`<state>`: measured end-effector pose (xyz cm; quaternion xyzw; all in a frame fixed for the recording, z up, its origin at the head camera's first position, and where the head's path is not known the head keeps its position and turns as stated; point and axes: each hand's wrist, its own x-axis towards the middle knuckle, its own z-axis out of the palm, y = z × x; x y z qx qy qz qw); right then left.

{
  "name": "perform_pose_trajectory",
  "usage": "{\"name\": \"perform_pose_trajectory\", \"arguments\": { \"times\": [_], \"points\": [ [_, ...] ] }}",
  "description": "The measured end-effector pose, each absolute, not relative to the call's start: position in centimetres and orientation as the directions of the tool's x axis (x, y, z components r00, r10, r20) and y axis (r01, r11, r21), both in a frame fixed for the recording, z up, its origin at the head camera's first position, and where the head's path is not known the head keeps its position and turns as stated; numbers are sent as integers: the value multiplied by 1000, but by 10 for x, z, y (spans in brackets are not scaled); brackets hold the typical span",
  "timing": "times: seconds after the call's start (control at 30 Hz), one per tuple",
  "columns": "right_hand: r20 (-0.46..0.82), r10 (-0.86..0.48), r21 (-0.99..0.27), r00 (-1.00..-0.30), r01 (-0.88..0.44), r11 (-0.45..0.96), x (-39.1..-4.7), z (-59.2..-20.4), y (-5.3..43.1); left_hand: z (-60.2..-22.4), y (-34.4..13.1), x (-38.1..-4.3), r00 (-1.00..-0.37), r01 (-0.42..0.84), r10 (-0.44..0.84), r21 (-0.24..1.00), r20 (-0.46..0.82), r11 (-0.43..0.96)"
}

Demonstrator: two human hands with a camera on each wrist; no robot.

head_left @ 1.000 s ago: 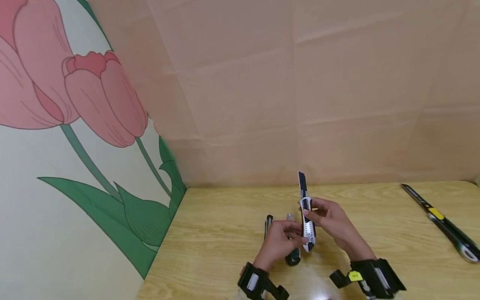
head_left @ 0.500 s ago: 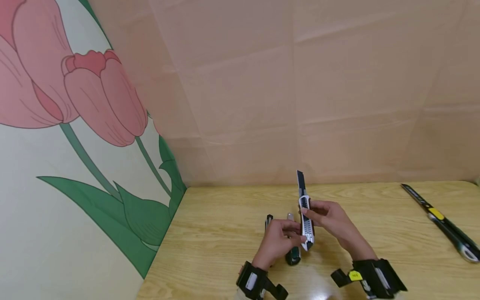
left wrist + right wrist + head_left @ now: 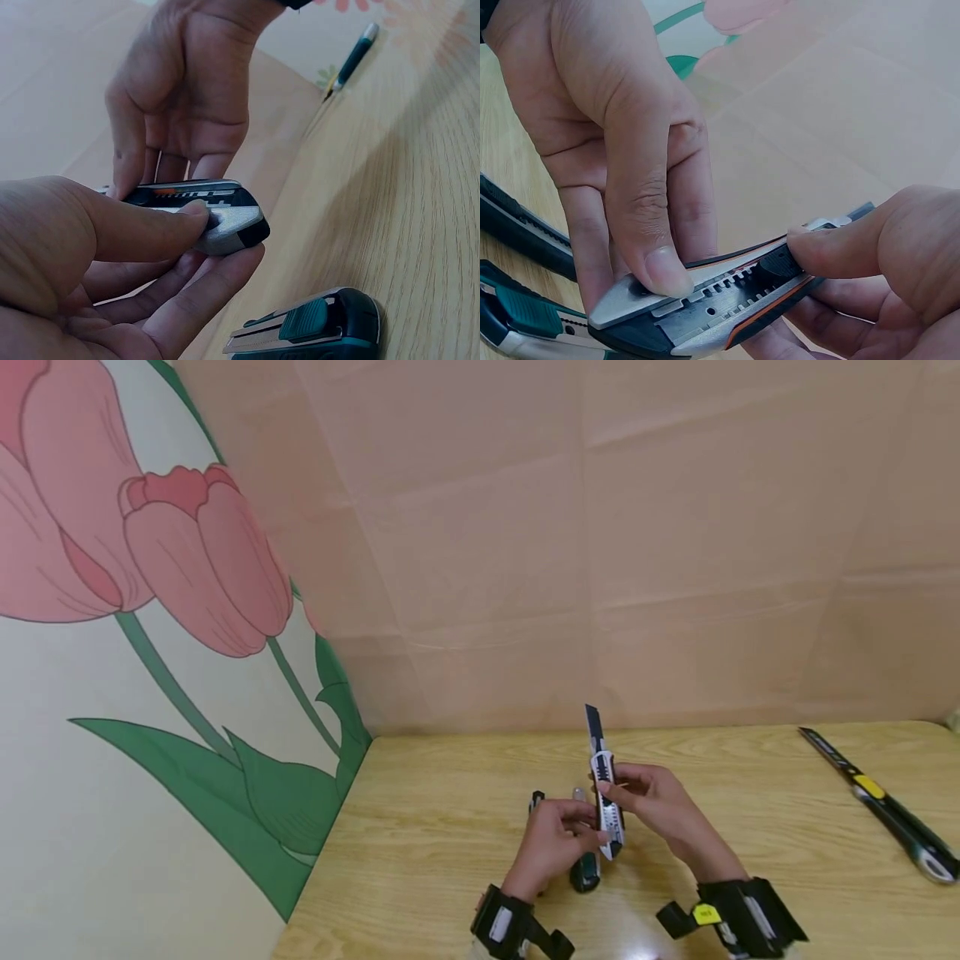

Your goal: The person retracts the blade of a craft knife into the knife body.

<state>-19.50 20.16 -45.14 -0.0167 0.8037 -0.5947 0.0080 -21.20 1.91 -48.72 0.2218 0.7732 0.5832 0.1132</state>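
A silver and black utility knife [image 3: 607, 814] with orange trim is held between both hands, its dark blade [image 3: 595, 727] out and pointing up and slightly left in the head view. My left hand [image 3: 551, 847] pinches the tail end; its thumb [image 3: 154, 229] lies on the silver side and fingers sit beneath. My right hand [image 3: 663, 810] grips the body nearer the blade, with the thumb [image 3: 829, 247] at the black slider [image 3: 780, 262]. A green and black utility knife [image 3: 586, 874] lies on the table just below, partly covered by the left hand in the head view.
A long black cutter with a yellow band [image 3: 873, 789] lies toward the table's right end. Another dark cutter [image 3: 537, 799] is mostly hidden behind the left hand. Brown sheeting [image 3: 480, 568] rises along the wooden table's [image 3: 420, 827] back edge; a tulip-painted wall stands at left.
The held knife has tilted slightly, its blade tip shifting a little left. Both hands keep nearly the same grip. The cutters on the table stay put.
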Motion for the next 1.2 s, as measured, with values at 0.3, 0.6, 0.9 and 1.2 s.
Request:
{"name": "perform_pose_trajectory", "arguments": {
  "times": [0.3, 0.6, 0.9, 1.2],
  "points": [
    [7, -22, -974, -1000, -12, 228, -195, -453, 201, -491, 18, -214, -867, 249, 483, 948, 127, 197],
    [26, -13, -967, -1000, -29, 252, -196, -454, 199, -491, 17, -216, -877, 237, 468, 948, 113, 214],
    [33, -21, -967, -999, -37, 254, -195, -453, 198, -493, 15, -217, -877, 232, 468, 948, 107, 217],
    [-14, -51, -979, -999, 3, 206, -198, -457, 203, -489, 14, -216, -880, 211, 465, 958, 101, 191]
  ]
}}
